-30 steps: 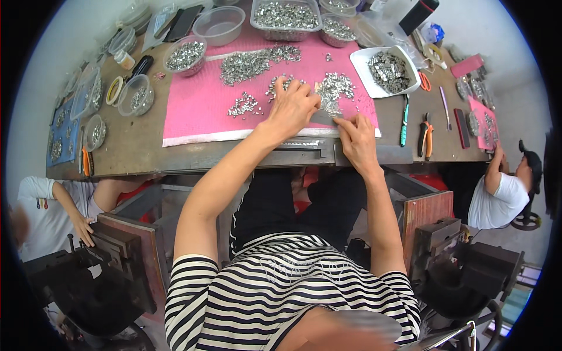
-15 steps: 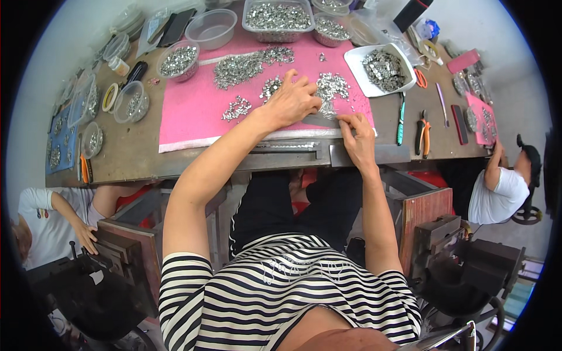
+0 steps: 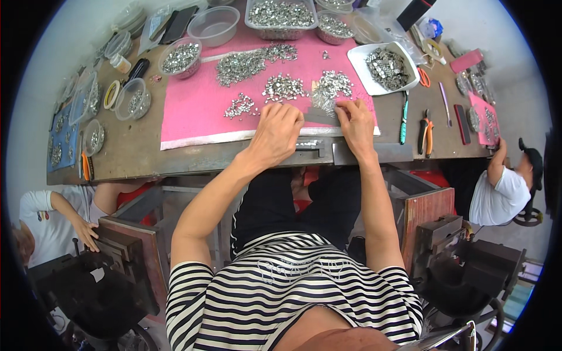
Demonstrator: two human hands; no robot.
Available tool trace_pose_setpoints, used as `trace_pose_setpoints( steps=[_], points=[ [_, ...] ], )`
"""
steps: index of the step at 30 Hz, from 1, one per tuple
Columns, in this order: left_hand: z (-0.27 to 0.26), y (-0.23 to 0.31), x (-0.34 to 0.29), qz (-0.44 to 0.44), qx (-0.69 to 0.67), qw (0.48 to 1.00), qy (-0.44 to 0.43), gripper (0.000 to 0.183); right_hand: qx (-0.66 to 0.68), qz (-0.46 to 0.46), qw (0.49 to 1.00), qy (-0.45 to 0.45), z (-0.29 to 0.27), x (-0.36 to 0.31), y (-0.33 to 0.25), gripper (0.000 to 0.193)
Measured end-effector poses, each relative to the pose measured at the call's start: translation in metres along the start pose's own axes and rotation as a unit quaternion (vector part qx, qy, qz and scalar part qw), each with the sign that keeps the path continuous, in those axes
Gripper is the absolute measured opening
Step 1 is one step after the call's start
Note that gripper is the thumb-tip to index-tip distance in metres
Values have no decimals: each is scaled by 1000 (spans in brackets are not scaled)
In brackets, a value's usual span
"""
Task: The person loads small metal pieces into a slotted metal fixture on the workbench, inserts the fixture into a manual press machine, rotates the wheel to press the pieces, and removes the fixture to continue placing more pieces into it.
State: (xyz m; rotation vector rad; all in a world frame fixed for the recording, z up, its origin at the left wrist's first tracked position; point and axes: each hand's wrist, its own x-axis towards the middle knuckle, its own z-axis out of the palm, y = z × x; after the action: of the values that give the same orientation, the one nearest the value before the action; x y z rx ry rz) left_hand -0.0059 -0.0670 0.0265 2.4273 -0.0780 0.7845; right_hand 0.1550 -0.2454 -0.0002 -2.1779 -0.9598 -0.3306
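Note:
My left hand [image 3: 276,133] is above the near edge of the pink mat [image 3: 193,117], its fingers curled together; whatever they hold is hidden. To its right, my right hand [image 3: 357,126] has thumb and forefinger pinched beside a loose heap of small silver metal pieces [image 3: 333,85]; what is in the pinch is too small to name. Between the hands lies a thin grey metal strip [image 3: 322,116]. Below my left hand, a dark metal rail [image 3: 310,146] runs along the table edge with small shiny pieces in it. Next to it is a flat grey plate [image 3: 380,153].
More metal pieces lie in piles [image 3: 240,67] on the mat. Behind are filled plastic tubs [image 3: 280,32] and a clear bowl [image 3: 212,26]. A white tray [image 3: 363,79], green-handled tool [image 3: 404,117] and orange-handled pliers [image 3: 425,134] sit rightward. People sit at both sides.
My left hand has drawn back from over the piles toward the rail at the near edge, uncovering the middle pile. My right hand has shifted slightly, staying pinched by the heap.

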Motion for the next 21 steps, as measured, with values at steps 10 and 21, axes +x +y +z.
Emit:
trace_pose_setpoints(
  steps=[10, 21],
  points=[
    [-10, 1, -22, -35, -64, 997, -29, 6, 62, 5, 998, -34, -19, -7, 0, 9],
    [-9, 1, -23, -33, -68, 996, -41, 7, 74, 54, 993, -70, -24, -3, -6, 12]
  ],
)
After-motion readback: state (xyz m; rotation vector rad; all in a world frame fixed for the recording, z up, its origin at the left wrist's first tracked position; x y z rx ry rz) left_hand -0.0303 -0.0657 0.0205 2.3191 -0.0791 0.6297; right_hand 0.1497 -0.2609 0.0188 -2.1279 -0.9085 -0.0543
